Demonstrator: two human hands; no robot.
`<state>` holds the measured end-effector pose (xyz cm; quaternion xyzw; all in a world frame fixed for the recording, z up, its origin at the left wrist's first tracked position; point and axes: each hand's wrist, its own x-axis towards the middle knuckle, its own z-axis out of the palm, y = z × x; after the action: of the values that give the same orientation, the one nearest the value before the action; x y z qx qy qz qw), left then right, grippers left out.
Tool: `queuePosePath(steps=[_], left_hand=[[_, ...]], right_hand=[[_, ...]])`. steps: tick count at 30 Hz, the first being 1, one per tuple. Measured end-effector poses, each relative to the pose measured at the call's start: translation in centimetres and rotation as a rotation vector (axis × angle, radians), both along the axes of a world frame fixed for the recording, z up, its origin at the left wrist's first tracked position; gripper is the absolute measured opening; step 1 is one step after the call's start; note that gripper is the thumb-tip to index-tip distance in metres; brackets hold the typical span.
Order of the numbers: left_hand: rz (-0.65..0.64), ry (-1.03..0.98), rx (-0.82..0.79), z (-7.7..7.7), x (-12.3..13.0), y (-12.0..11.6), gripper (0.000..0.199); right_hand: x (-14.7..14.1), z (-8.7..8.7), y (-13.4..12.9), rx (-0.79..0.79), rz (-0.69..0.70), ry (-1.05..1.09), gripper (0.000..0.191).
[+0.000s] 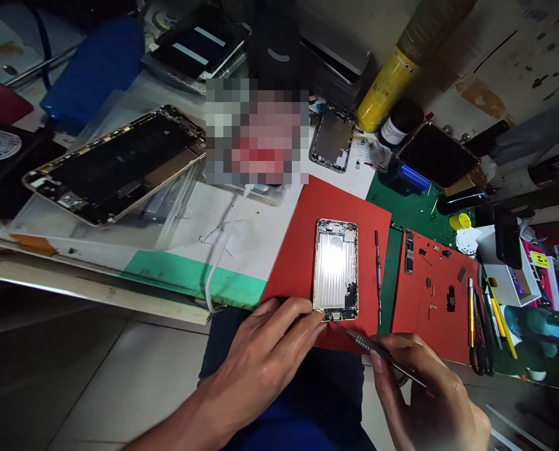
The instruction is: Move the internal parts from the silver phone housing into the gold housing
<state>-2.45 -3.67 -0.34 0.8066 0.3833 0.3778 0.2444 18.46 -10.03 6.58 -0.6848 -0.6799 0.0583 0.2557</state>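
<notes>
An opened phone housing (335, 269), bare metal inside, lies on a red mat (288, 250). My left hand (274, 344) reaches in from the left, its fingertips closed on the housing's lower left corner. In my right hand (429, 394) is a slim dark screwdriver (382, 354), pinched between thumb and fingers. Its tip points at the bottom edge of the housing, near the charging port; whether it touches cannot be made out. A second thin screwdriver (378, 275) rests on the mat to the right of the housing.
Small phone parts lie on another red mat (439, 326) at the right, beside scissors (481, 357) and pens. A larger opened device (119, 163) is at the left. A white cable (218, 263) hangs over the table edge. Behind stands a yellow can (387, 88).
</notes>
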Motion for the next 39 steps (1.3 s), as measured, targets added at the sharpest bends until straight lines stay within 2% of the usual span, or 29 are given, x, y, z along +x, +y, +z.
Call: queuePosePath(steps=[4, 7, 10, 15, 20, 24, 28, 37, 39], left_hand=[[0.004, 0.010, -0.005, -0.1, 0.0, -0.1, 0.021], [0.002, 0.009, -0.007, -0.3, 0.0, -0.1, 0.022], [0.009, 0.007, 0.005, -0.6, 0.0, -0.3, 0.026], [0.003, 0.028, 0.022, -0.8, -0.2, -0.6, 0.032], [-0.005, -0.003, 0.047, -0.9, -0.1, -0.5, 0.028], [0.013, -0.035, 0.043, -1.1, 0.0, -0.5, 0.026], [0.014, -0.028, 0.069, -1.2, 0.0, -0.5, 0.027], [0.010, -0.005, 0.064, -1.2, -0.2, -0.6, 0.026], [0.015, -0.006, 0.064, -1.2, -0.2, -0.6, 0.027]], right_hand=[[0.5, 0.1, 0.0, 0.012, 0.118, -0.136, 0.004], [1.0, 0.4, 0.2, -0.018, 0.240, -0.167, 0.008], [1.0, 1.2, 1.0, -0.035, 0.371, -0.174, 0.010], [0.6, 2.3, 3.0, -0.072, 0.489, -0.251, 0.008], [0.1, 2.5, 3.7, -0.083, 0.485, -0.213, 0.008], [-0.1, 2.3, 3.9, -0.005, 0.486, -0.204, 0.010], [-0.2, 2.4, 4.1, -0.086, 0.495, -0.191, 0.012], [-0.5, 2.7, 4.3, 0.047, 0.552, -0.195, 0.022], [-0.5, 2.6, 4.2, 0.021, 0.542, -0.198, 0.020]])
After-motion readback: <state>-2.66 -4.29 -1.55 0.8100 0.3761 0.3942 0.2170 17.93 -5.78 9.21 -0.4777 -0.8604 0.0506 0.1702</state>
